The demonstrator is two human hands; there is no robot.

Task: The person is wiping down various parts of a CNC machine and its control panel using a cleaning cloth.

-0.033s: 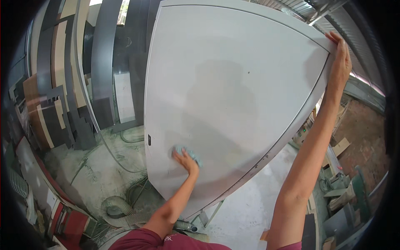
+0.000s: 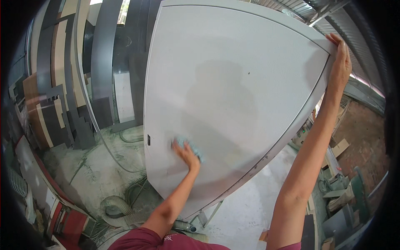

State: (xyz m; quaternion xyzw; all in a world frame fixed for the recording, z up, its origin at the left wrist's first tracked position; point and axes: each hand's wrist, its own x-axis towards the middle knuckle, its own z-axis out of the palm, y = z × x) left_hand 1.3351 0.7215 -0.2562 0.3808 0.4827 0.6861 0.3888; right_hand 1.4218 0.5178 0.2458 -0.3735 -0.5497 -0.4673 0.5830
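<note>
Against the white panel [image 2: 237,100], pale-blue cloth [image 2: 195,150], long axis upper-left to lower-right, in left hand's grip [image 2: 187,155].

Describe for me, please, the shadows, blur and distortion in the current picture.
In the head view, a soft shadow, roughly head-and-shoulders shaped, darkens the white panel; in the head view, the left hand and blue cloth look blurred, the right hand sharper; in the head view, fisheye distortion bows the tall boards, and the corners go black.
</note>
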